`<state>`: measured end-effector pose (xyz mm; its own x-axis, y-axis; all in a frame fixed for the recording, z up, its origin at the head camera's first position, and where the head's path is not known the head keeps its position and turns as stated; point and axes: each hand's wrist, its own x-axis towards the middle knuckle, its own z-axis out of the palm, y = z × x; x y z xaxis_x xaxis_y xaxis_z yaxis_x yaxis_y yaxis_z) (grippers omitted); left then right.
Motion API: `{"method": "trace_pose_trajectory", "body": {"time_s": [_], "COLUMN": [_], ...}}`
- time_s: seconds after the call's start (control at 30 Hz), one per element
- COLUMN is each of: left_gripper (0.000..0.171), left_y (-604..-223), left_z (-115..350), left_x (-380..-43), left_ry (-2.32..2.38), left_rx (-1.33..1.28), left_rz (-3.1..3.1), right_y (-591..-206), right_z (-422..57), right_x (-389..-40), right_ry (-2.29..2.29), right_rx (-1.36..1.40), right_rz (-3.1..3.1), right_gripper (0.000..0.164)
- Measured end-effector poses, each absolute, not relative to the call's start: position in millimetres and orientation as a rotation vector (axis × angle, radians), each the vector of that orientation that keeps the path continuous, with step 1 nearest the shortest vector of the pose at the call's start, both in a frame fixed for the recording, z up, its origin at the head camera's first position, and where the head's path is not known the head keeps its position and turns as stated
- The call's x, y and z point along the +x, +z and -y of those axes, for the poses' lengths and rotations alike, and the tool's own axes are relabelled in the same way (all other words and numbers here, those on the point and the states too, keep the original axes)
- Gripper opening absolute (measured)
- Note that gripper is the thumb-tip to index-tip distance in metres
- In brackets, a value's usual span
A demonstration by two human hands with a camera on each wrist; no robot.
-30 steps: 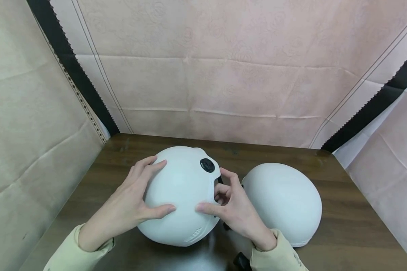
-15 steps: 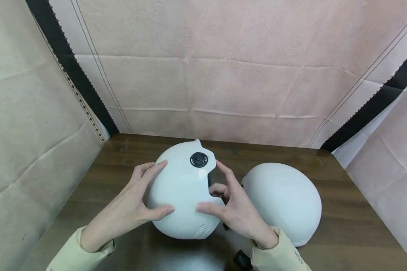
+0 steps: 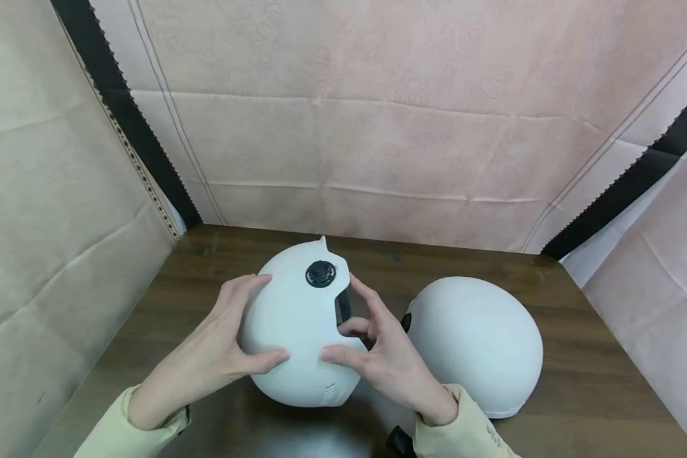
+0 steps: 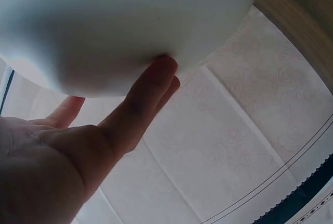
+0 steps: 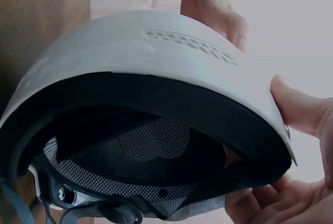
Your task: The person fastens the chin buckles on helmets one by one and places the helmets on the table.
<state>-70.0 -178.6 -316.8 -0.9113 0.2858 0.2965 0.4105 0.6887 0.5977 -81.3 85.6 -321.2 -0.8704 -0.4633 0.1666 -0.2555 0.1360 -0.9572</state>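
A white helmet (image 3: 294,318) is held up between both hands, tilted so its round black side dial (image 3: 320,274) faces the head camera. My left hand (image 3: 223,340) grips its left side, thumb on the near face and fingers over the far curve. On the other side, my right hand (image 3: 386,356) holds the edge at the ear cutout, thumb outside and some fingers inside. The right wrist view shows the dark padded lining (image 5: 151,140), chin straps (image 5: 192,211) and a row of vents (image 5: 190,44).
A second white helmet (image 3: 481,337) sits dome up on the brown wooden table (image 3: 584,356), close beside my right hand. A black object (image 3: 401,440) lies by the right sleeve. Pale cloth walls (image 3: 401,146) stand behind and at both sides.
The held helmet has turned and shifted left, bringing its dial leftward and showing more of the ear cutout. Both hands keep their hold; the right hand has moved slightly left with it.
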Motion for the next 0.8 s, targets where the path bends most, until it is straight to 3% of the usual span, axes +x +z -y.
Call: {"method": "trace_pose_trajectory", "body": {"time_s": [0.13, 0.37, 0.8], "left_gripper": [0.104, 0.106, 0.103], "left_y": [-315.7, -316.5, -323.5], "left_z": [177.3, 174.6, 200.6], "left_x": [-69.2, -69.4, -81.7], "left_ry": [-1.079, -1.084, -1.394], "left_rx": [-0.519, -0.396, -0.464], "left_rz": [2.774, 2.854, 2.790], "right_y": [-323.8, -329.6, -342.4], "right_z": [-80.5, -71.9, -93.9], "right_x": [-78.1, -73.6, -80.6], "right_ry": [-1.831, -1.689, -1.669], "right_rx": [-0.718, -0.750, -0.820], "right_rz": [-2.238, -2.366, -2.508], "right_gripper": [0.094, 0.066, 0.036]}}
